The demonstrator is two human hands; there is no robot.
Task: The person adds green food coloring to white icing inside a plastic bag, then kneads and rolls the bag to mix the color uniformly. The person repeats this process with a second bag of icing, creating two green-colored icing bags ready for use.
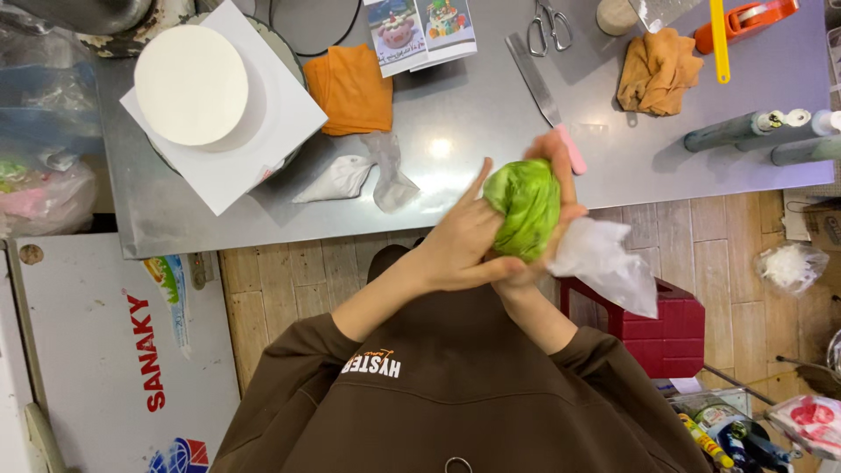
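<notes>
While both hands close around it in front of the chest, the scene reads:

Left hand (pixel 455 245): fingers spread and cupped against the near-left side of the green piping bag (pixel 524 208), palm pressing it.
Green piping bag: held off the steel worktable (pixel 455 123), between the two palms; it looks soft, light and squashy, likely slick plastic, best gripped round the full bulge, not the tail.
Right hand (pixel 554 219): wrapped over the far-right side, fingers clamped on the bulge.
Loose plastic tail (pixel 604 263): hangs right of the grip.
Beyond the grip, far left: white cake round (pixel 191 85), orange cloth (pixel 355 88).
Just beyond, left: empty piping bags (pixel 368 175).
Just beyond, above: pink-handled palette knife (pixel 545 96).
Obstruction: nothing between the hands and the table edge.
</notes>
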